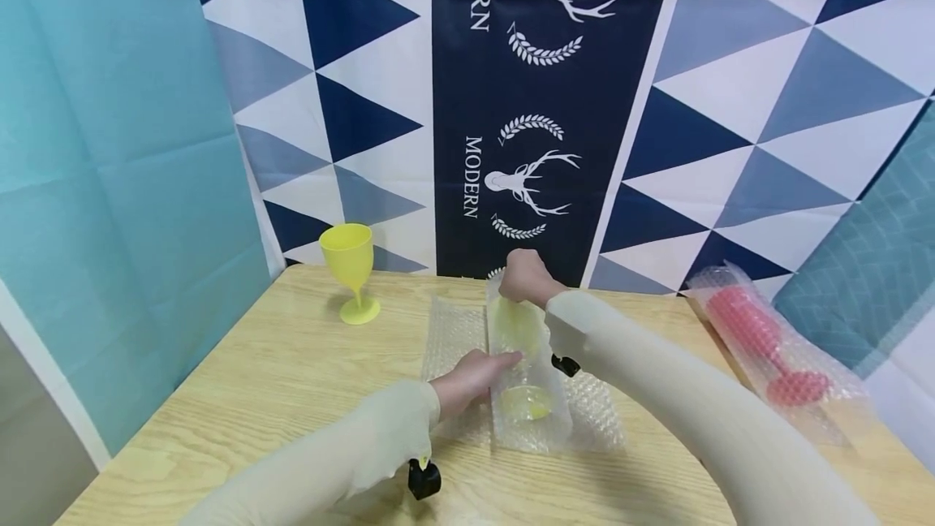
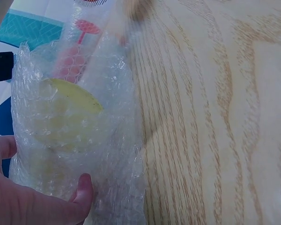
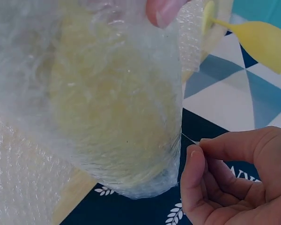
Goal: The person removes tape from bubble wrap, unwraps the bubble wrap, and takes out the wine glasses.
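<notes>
A yellow goblet (image 1: 539,411) is rolled up in bubble wrap (image 1: 509,426), its round yellow edge showing through the near end. My left hand (image 1: 467,384) grips the bundle at its middle, thumb laid over the wrap; the left wrist view shows the thumb and fingers (image 2: 86,187) on the plastic. At the bundle's far end is my right hand (image 1: 527,276). Its thumb and index finger pinch a thin clear strip (image 3: 191,139) that runs taut to the wrap's edge, its other fingers curled in. More bubble wrap (image 1: 454,339) lies flat under the bundle.
An unwrapped yellow goblet (image 1: 349,258) stands upright at the table's back left. At the right edge lies a red goblet (image 1: 752,327) in bubble wrap. A patterned cloth (image 1: 380,104) hangs behind the wooden table (image 1: 307,372).
</notes>
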`<state>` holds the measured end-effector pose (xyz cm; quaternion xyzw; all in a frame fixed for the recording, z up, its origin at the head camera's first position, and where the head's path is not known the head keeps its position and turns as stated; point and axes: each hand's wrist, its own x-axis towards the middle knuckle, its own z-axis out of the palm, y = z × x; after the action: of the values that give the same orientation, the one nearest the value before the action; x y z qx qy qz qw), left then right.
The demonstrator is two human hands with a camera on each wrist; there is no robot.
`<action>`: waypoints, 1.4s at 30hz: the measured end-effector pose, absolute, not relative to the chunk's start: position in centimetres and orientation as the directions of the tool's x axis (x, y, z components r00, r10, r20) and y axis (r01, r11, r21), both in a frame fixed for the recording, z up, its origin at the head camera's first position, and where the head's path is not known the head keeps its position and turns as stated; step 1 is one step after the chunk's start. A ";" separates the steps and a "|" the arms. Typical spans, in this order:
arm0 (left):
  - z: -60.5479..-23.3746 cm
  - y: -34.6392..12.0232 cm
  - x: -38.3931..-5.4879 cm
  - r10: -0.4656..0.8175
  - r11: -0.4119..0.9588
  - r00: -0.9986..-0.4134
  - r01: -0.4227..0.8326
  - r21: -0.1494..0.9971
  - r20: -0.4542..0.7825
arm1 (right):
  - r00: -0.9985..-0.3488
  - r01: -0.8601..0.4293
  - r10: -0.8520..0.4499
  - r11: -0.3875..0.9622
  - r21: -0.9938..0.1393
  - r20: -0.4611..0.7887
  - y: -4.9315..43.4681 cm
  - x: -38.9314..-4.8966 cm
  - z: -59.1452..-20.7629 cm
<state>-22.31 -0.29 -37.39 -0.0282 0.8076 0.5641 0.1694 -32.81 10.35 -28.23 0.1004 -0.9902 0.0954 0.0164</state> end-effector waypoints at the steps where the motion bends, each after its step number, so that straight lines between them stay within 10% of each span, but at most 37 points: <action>1: -37.4 -0.3 -22.3 0.146 0.360 -0.942 -0.235 0.903 -0.303 | -0.979 -0.202 -0.195 0.961 -0.191 0.055 10.4 -32.9 -28.3; 42: -37.7 -0.4 -22.2 0.174 0.327 -0.933 -0.247 0.912 -0.315 | -0.992 -0.084 -0.121 0.875 -0.477 -0.047 14.2 -32.8 -26.6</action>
<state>-22.23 -0.40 -37.71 -0.0228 0.7940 0.5798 0.1816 -32.84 14.16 -26.61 0.0529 -0.9674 0.2446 -0.0374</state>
